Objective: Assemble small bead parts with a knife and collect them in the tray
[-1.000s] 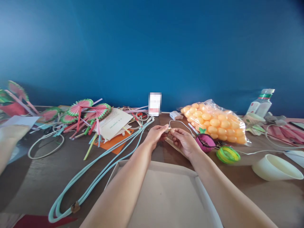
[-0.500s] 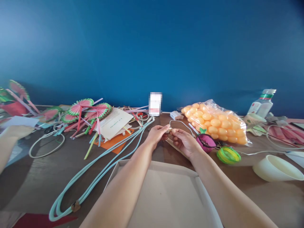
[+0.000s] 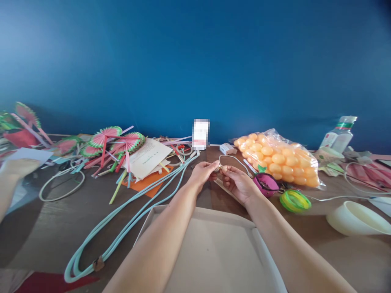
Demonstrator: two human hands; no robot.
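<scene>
Both my hands meet over the middle of the table, fingertips pinched around a small gold-coloured metal piece [image 3: 218, 167]. It is too small and too covered by fingers to name more closely. My left hand [image 3: 204, 174] grips it from the left, closed. From the right, my right hand [image 3: 237, 181] pinches it between thumb and forefinger. Below my forearms lies a shallow greyish-white box [image 3: 220, 248]. Just right of my right hand sits a small magenta pouch [image 3: 265, 184] with a green leaf-shaped tab, beside green and yellow rings [image 3: 295, 201].
A clear bag of orange balls [image 3: 281, 160] lies at the back right, with a bottle [image 3: 339, 136] and a cream bowl [image 3: 357, 219] farther right. Looped pale-blue cords [image 3: 128, 228], watermelon-patterned paper fans [image 3: 106, 136] and papers [image 3: 149, 156] fill the left. Another person's hand [image 3: 21, 167] holds white paper.
The whole view has shifted very slightly. My hands stay at almost the same spot, still pinching the small gold-coloured piece.
</scene>
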